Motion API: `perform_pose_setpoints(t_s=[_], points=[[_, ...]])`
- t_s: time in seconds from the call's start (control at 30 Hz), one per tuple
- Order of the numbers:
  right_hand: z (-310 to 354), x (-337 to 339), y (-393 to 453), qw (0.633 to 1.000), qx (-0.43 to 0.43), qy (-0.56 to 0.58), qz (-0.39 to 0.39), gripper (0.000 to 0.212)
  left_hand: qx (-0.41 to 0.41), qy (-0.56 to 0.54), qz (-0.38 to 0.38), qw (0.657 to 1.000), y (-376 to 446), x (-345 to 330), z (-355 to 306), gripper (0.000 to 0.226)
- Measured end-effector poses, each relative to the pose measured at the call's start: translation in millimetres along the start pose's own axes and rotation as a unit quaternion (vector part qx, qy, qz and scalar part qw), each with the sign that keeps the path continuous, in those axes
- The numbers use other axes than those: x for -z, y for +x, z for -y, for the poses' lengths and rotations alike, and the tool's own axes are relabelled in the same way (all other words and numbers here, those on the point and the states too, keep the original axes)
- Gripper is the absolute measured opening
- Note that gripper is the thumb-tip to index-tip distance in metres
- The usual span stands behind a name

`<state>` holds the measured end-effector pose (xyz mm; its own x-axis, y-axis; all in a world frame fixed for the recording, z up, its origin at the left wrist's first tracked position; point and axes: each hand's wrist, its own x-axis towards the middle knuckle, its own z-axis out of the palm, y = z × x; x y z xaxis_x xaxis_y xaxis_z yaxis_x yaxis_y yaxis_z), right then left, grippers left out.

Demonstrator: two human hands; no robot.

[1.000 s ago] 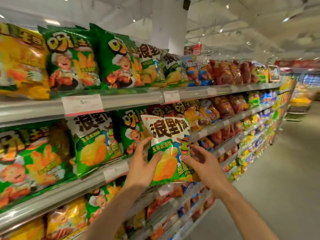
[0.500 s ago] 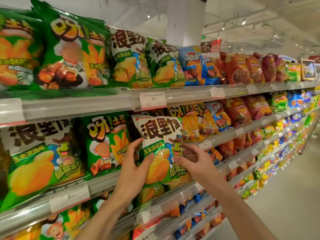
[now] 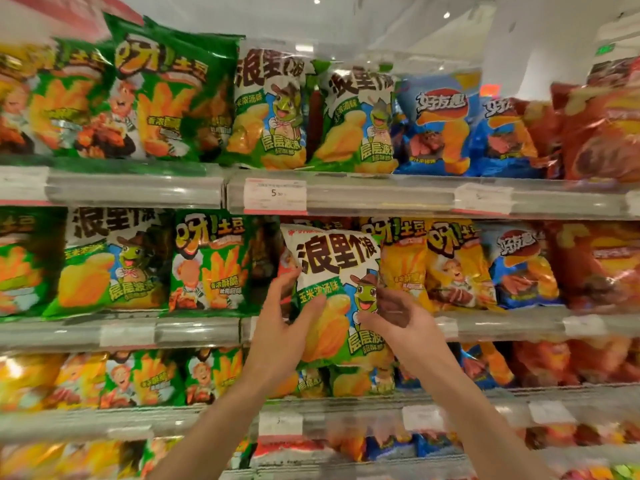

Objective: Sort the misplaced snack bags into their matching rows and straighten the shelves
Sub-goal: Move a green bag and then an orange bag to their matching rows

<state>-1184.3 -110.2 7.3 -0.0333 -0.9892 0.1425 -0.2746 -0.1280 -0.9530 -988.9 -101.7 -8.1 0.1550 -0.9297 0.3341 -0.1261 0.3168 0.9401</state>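
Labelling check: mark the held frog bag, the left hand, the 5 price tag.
held frog bag point(image 3: 337, 261), head view, on its white upper front.
left hand point(image 3: 277, 327), head view, on its back.
5 price tag point(image 3: 274, 195), head view, on its middle.

1. A white ceiling point(image 3: 398, 19) runs above the shelving, dotted with small round spotlights point(image 3: 316, 0).
2. A broad white pillar point(image 3: 540, 60) rises at the upper right.
3. A small green sign point(image 3: 605, 49) hangs beside it.
4. Long grey metal shelf rails point(image 3: 138, 192) with clear plastic fronts carry white paper price tags point(image 3: 274, 196).
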Motion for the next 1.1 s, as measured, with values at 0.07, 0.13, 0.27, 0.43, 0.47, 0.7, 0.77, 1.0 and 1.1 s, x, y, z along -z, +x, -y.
perform_pose_setpoints(t_s=[0.07, 0.13, 0.27, 0.43, 0.47, 0.7, 0.77, 1.0, 1.1], points=[[-2, -4, 3, 1.0, 0.011, 0.0, 0.019, 0.054, 0.003, 0.001, -0.02, 1.0, -2, 3, -2, 0.047], [-1, -11, 7, 0.999, 0.012, 0.011, 0.038, 0.056, 0.007, -0.003, -0.039, 0.999, -4, 10, -5, 0.045], [11, -38, 13, 0.996, 0.029, 0.001, 0.08, 0.058, 0.0, 0.006, -0.077, 0.997, -3, 36, -4, 0.044], [25, -53, 27, 0.992, 0.071, -0.069, 0.08, 0.065, -0.003, -0.004, -0.122, 0.993, 4, 63, 1, 0.044], [26, -51, 34, 0.992, 0.072, -0.094, 0.05, 0.064, -0.006, 0.003, -0.127, 0.992, 4, 67, 2, 0.044], [9, -71, 93, 0.971, 0.03, -0.239, -0.014, 0.09, -0.016, 0.048, -0.146, 0.988, 10, 90, 7, 0.046], [4, -82, 99, 0.975, 0.001, -0.221, 0.004, 0.097, -0.014, 0.051, -0.144, 0.988, 9, 95, 7, 0.043], [3, -91, 103, 0.984, 0.03, -0.171, -0.031, 0.096, -0.01, 0.017, -0.139, 0.99, 9, 109, 5, 0.046], [13, -87, 104, 0.983, 0.054, -0.169, -0.037, 0.09, -0.012, 0.021, -0.144, 0.989, 9, 112, 4, 0.045]])
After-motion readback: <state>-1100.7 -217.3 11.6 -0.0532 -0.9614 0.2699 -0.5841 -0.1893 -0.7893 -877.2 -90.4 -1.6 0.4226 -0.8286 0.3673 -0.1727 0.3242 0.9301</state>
